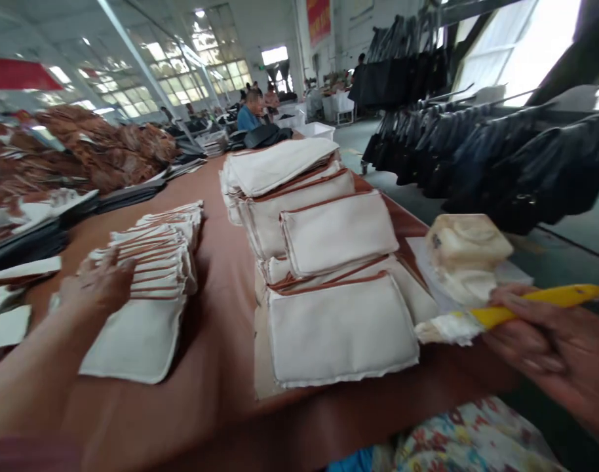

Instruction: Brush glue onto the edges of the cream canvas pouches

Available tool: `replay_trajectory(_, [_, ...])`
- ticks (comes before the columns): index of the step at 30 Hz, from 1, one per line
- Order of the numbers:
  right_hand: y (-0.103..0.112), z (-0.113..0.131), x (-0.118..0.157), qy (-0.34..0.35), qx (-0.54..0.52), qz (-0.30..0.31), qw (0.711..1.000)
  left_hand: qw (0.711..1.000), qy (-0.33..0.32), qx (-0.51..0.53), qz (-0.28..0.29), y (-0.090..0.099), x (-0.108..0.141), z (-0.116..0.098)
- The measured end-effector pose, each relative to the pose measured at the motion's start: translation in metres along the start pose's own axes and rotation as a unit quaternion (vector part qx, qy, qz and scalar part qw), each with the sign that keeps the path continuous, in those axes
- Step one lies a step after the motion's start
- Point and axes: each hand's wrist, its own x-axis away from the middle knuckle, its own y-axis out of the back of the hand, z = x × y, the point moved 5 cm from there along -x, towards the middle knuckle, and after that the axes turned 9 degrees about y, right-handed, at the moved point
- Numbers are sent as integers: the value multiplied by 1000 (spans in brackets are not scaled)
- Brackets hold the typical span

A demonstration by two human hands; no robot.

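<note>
My right hand is closed around the yellow handle of a paintbrush. White paste coats the brush's ferrule and bristles, which point left toward the nearest pouch in the middle pile. My left hand rests on a fanned row of cream fabric pouches with brown edges, its fingers extended over their left side. In the centre, several more cream pouches lie in overlapping stacks. Beside my right hand is a yellowish, crusted plastic tub; its contents are not visible.
A brown sheet covers the table. Heaped brown material and dark flat pieces lie at the left, near loose cream pieces. Black bags hang on racks to the right. A person in blue is farther back.
</note>
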Motion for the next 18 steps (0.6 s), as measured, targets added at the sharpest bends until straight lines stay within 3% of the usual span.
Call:
replay_trajectory(2, [6, 7, 2, -26, -22, -28, 999, 991, -61, 30, -115, 19, 18, -74])
replay_trajectory(3, [7, 13, 2, -22, -35, -36, 998, 980, -128, 61, -141, 24, 37, -120])
replay_trajectory(4, [7, 19, 2, -8, -47, -39, 998, 965, -205, 79, -142, 24, 60, -171])
replay_trajectory(6, [9, 29, 4, 20, -69, -35, 997, 923, -358, 106, -89, 16, 115, -270])
replay_trajectory(8, [13, 37, 8, 37, -85, -19, 995, 896, -425, 122, -40, 4, 164, -351])
replay_trajectory(9, [16, 40, 10, 44, -89, -11, 995, 895, -425, 130, -29, -2, 180, -382])
replay_trajectory(11, [26, 44, 17, 57, -88, -4, 994, 913, -383, 138, -10, -13, 198, -426])
replay_trajectory(13, [40, 47, 23, 74, -83, -16, 994, 932, -334, 141, 1, -21, 202, -449])
replay_trajectory(18, [66, 44, 32, 88, -92, -51, 991, 945, -294, 143, 21, -25, 201, -469])
